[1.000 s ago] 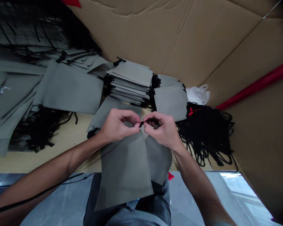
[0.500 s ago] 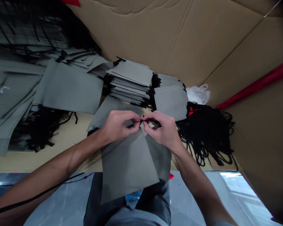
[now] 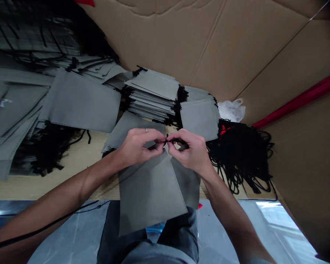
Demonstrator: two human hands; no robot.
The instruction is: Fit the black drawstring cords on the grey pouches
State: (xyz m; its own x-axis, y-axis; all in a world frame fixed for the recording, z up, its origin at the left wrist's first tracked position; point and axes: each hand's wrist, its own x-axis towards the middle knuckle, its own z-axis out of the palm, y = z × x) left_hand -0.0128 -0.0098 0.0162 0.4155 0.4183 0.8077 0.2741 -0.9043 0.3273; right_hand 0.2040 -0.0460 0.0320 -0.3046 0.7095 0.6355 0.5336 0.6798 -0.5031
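My left hand (image 3: 143, 146) pinches a black cord (image 3: 166, 140) between thumb and fingertips. Opposite it, my right hand (image 3: 189, 150) pinches the same cord, and a loop of it shows inside the curled fingers. The fingertips of both hands nearly meet at a small dark knot-like spot. Below them a grey fabric pouch (image 3: 151, 194) hangs over the table edge above the lap, its top corner under the cord. Part of another grey piece (image 3: 187, 183) shows behind it, under my right hand. How the cord joins the pouch is hidden by the fingers.
Stacked grey pouches (image 3: 154, 88) with black cord ends stand behind my hands, and another stack (image 3: 199, 117) lies to their right. A heap of black cords (image 3: 239, 157) is at the right. More grey pouches (image 3: 82, 99) cover the left. Cardboard (image 3: 181, 36) walls the back.
Both hands keep their pinch on the cord at nearly the same spot. The fingertips and the hanging pouch have shifted only very slightly.
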